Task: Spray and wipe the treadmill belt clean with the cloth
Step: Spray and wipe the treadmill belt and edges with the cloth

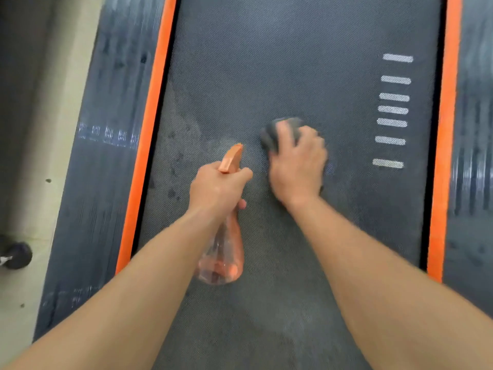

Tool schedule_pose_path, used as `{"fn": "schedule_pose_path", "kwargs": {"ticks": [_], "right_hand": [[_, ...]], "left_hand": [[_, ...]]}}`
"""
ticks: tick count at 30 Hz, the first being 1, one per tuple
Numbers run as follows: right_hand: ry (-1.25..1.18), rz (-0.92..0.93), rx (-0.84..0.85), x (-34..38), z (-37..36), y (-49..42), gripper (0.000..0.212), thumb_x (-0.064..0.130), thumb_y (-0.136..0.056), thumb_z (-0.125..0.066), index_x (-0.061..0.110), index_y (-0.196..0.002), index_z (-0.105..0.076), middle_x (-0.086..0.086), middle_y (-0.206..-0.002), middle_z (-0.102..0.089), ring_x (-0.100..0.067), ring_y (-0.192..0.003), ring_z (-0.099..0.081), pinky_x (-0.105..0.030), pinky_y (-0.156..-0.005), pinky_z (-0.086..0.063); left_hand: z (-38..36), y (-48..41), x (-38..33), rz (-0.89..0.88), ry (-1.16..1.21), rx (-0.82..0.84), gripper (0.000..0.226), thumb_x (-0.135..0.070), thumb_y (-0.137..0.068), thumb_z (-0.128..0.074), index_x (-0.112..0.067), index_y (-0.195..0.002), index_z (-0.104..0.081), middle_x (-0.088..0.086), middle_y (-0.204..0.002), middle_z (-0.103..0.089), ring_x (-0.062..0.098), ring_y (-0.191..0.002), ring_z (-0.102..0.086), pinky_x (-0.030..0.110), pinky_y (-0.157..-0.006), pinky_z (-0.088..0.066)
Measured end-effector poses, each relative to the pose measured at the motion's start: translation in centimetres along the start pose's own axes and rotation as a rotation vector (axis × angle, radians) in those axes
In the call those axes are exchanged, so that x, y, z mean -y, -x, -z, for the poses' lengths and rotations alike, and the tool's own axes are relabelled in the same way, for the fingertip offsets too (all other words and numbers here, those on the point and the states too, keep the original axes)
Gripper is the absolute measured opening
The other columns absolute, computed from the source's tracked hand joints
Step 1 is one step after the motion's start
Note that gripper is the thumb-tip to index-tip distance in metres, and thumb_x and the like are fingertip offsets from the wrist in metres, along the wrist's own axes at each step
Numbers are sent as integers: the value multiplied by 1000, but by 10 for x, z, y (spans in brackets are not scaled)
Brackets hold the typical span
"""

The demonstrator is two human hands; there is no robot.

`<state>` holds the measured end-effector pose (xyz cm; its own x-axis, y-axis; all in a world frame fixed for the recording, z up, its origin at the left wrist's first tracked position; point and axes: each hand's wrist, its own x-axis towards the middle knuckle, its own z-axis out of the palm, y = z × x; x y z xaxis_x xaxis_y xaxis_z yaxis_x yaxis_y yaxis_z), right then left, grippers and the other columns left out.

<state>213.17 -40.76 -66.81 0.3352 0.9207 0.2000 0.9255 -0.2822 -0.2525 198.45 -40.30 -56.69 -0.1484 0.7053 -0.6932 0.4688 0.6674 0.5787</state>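
The dark textured treadmill belt (293, 62) fills the middle of the view, with damp spots and a pale smear left of centre. My left hand (217, 188) grips the neck of a clear orange spray bottle (224, 252); its orange nozzle points forward over the belt. Just to the right, my right hand (297, 166) presses a crumpled grey cloth (277, 132) onto the belt, and the cloth shows beyond my fingers. That hand and the cloth are blurred.
Orange strips (149, 124) border the belt on both sides, with dark ribbed side rails (101, 156) outside them. White dash marks (392, 110) run along the belt's right part. A pale floor (24, 289) and a dark round object (17, 255) lie at the left.
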Motion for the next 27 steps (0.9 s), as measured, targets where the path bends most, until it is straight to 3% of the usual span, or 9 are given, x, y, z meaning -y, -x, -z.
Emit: {"fn": "schedule_pose_path", "kwargs": {"ticks": [3,5,8,12,14,17,20,22,27], "right_hand": [[-126,450,153,29,3,79,54,25,-83,-70,22,-135,-56,-15,-122,-49,-37,-103,-52,-49,-90,-40],[-124,548,218,4,8,69,57,25,-79,-70,25,-135,-58,-13,-121,-53,-36,-103,-54,-48,-90,-42],[53,264,149,-36,10,-7,50,25,-81,-64,26,-130,-60,-16,-114,-56,-39,-95,-55,-47,-78,-45],[162,-220,65,-47,8,-53,46,31,-91,-56,27,-137,-51,-20,-126,-51,-42,-107,-52,-52,-88,-44],[123,-66,74,-25,8,-2,52,24,-86,-59,24,-138,-49,-21,-123,-51,-42,-104,-51,-52,-88,-42],[-15,416,265,-17,32,112,65,16,-78,-66,23,-140,-47,-17,-122,-48,-39,-103,-50,-51,-90,-42],[-16,671,395,-50,58,145,65,19,-78,-60,26,-142,-48,-11,-124,-50,-35,-107,-50,-47,-93,-42],[57,549,336,-73,58,117,64,21,-80,-63,27,-142,-48,-12,-125,-52,-36,-107,-50,-48,-93,-42],[199,-220,192,-122,61,23,55,28,-90,-65,26,-143,-50,-22,-131,-50,-44,-107,-51,-55,-88,-45]], "left_hand": [[17,-5,0,6,-7,-17,18,-35,-64,-70,-18,-67,-67,-9,-51,-62,12,-45,-63,46,-83,-65],[26,-6,4,37,-16,-17,19,-36,-63,-70,-18,-70,-67,-7,-57,-65,14,-44,-63,43,-81,-64],[31,-9,9,35,-70,22,12,-31,-80,-77,-22,-79,-69,-5,-75,-70,11,-45,-68,29,-69,-54],[34,-18,12,31,-77,65,15,-31,-86,-76,-16,-90,-74,-7,-78,-69,8,-44,-67,25,-65,-51],[36,-18,11,26,-35,77,17,-31,-82,-78,-16,-87,-75,-6,-76,-67,10,-44,-66,30,-72,-55],[39,-13,10,31,-25,88,27,-31,-79,-78,-7,-92,-77,-5,-75,-67,9,-42,-64,40,-84,-63],[33,-3,4,18,-130,142,31,-30,-85,-77,-3,-100,-75,-5,-71,-63,7,-41,-64,31,-66,-62],[25,4,3,8,-208,183,30,-32,-87,-75,-5,-101,-74,-6,-69,-62,6,-42,-66,21,-52,-48],[-8,18,0,-13,-260,302,22,-31,-88,-72,-15,-103,-71,-4,-78,-62,7,-43,-65,25,-69,-51]]}}
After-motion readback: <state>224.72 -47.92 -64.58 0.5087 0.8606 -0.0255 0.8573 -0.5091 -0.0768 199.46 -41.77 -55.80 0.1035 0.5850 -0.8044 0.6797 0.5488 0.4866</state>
